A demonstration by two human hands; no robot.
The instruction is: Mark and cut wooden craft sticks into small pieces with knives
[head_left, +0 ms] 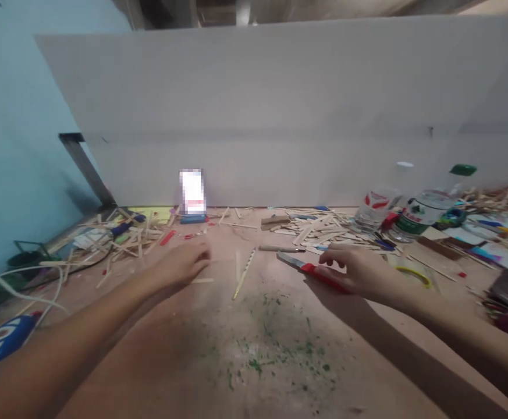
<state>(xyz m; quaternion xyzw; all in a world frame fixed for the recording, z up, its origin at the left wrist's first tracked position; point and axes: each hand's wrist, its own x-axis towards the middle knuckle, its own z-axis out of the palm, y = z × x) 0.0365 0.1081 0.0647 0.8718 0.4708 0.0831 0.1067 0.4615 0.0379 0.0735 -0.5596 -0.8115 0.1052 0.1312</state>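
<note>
My left hand [188, 262] hovers low over the table, left of the middle. Its slightly blurred fingers are loosely bent and apart, with nothing seen in them. A thin patterned stick [245, 273] and a few plain wooden sticks lie to its right. My right hand [355, 269] is over a red-handled knife [295, 262], whose metal blade points away to the left. The thumb rests along the red handle, while the fingers are raised and not wrapped around it. Just beyond the blade lies a slim craft knife or pen-like tool [282, 249].
Wooden craft sticks [315, 228] are heaped at the back, with more at left. Two plastic bottles [423, 212] stand at back right. A lit phone [192, 192] leans against the white board [254, 116]. Green crumbs [280, 349] litter the front. A white cable [18, 270] runs at left.
</note>
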